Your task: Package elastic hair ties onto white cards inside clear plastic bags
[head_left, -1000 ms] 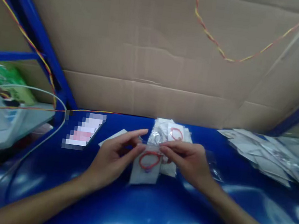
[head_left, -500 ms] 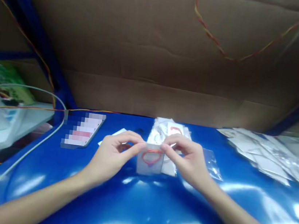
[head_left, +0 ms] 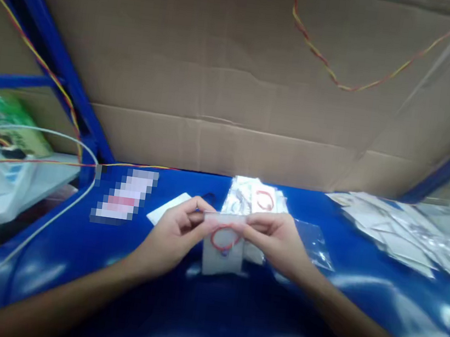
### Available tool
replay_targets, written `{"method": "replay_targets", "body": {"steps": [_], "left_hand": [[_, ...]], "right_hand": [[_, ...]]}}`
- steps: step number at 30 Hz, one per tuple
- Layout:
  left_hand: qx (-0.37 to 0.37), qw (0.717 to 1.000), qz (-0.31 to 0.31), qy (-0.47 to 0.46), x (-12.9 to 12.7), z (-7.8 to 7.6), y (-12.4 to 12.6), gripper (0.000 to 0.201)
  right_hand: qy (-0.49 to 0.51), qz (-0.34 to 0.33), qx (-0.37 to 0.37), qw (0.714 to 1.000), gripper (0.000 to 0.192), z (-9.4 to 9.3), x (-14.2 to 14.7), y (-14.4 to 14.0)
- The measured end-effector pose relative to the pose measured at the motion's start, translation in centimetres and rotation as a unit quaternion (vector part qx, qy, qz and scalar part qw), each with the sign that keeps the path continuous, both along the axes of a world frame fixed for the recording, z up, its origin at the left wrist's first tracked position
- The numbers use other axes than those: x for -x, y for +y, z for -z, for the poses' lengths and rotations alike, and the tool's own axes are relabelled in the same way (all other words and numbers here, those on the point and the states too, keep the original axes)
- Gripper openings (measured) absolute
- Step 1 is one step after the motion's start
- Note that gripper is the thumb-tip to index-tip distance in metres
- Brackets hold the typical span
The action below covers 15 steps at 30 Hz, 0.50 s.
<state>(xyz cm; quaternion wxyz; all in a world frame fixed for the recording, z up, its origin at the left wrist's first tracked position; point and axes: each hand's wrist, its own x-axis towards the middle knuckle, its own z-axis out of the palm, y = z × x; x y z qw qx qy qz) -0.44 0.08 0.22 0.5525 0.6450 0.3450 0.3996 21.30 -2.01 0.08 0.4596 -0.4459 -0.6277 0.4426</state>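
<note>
Left hand and right hand pinch the top edge of one pouch, fingers clenched on it, above the blue worktop. A pouch stack lies at 12 o'clock; more bags at 2 o'clock.

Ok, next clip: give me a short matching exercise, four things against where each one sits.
Things:
1. white card with a red loop
2. pile of similar cards
3. spread of clear packets
4. red-and-yellow wire

Places:
A. far right of the blue table
B. hanging across the cardboard backing
C. pinched between the left hand and right hand
D. on the table just behind the hands

Pairs: 1-C, 2-D, 3-A, 4-B
</note>
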Motion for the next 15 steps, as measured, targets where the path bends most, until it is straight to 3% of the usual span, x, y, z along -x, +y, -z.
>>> {"method": "replay_targets", "body": {"steps": [6, 11, 15], "left_hand": [[0.035, 0.999, 0.000, 0.004, -0.13, -0.01, 0.09, 0.028], [0.023, 0.999, -0.032, -0.021, 0.03, 0.00, 0.44, 0.025], [0.025, 0.998, -0.051, -0.030, 0.19, 0.33, 0.64, 0.026]], "right_hand": [[0.012, 0.026, 0.012, 1.000, 0.031, -0.13, 0.23, -0.11], [0.011, -0.052, 0.042, 0.998, 0.034, -0.29, -0.01, -0.03], [-0.032, -0.070, 0.013, 0.997, 0.036, -0.15, -0.33, -0.07]]}}
